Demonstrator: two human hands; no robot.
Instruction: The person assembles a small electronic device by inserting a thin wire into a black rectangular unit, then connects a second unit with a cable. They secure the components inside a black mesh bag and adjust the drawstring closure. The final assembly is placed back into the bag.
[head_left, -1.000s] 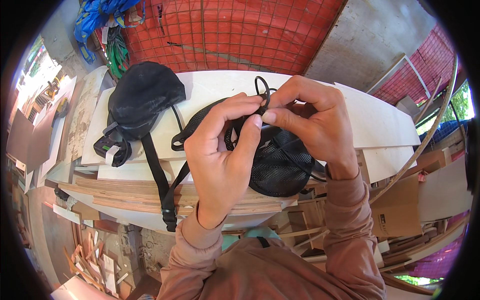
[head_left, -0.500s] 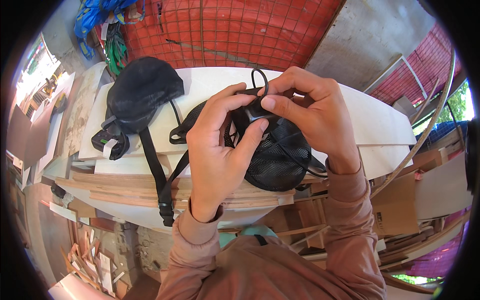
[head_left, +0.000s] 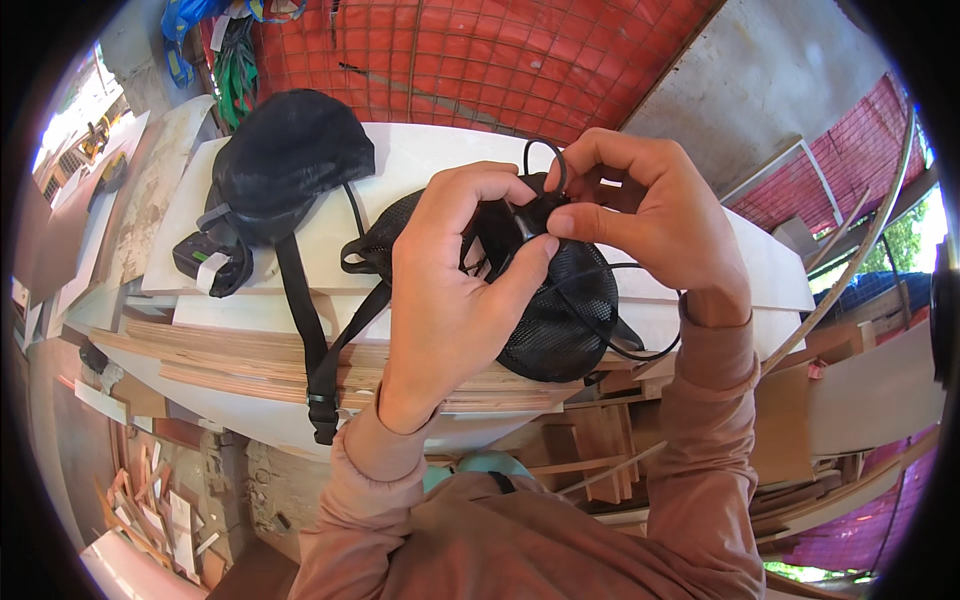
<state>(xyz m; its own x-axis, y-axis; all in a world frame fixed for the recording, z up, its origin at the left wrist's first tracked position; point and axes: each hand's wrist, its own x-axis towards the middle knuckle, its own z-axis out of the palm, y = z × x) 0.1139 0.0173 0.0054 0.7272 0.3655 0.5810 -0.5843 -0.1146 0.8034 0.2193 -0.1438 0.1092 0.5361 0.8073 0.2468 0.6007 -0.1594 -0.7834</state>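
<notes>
A small black box-like device (head_left: 537, 212) is held between my two hands above the white panels. My left hand (head_left: 450, 275) grips its near side between thumb and fingers. My right hand (head_left: 665, 215) pinches its right end, where a black cable (head_left: 545, 143) loops up; the fingers partly hide the spot. Beneath them lies a black mesh pouch-like piece (head_left: 560, 335) with cable running across it. Left of my hands rests a black cloth cap (head_left: 290, 165), with a strap ending in a buckle (head_left: 323, 412) and a small black unit (head_left: 213, 265) beside it.
White panels (head_left: 740, 270) lie on stacked plywood sheets (head_left: 250, 365). Red sheeting behind a wire grid (head_left: 480, 60) stands at the back. Wood offcuts (head_left: 150, 505) are heaped at lower left; boards and cardboard (head_left: 785, 425) stand at right.
My hands and the device appear slightly farther right, the right hand most. The cap and panels have shifted a little left and up in view. The grip looks much the same.
</notes>
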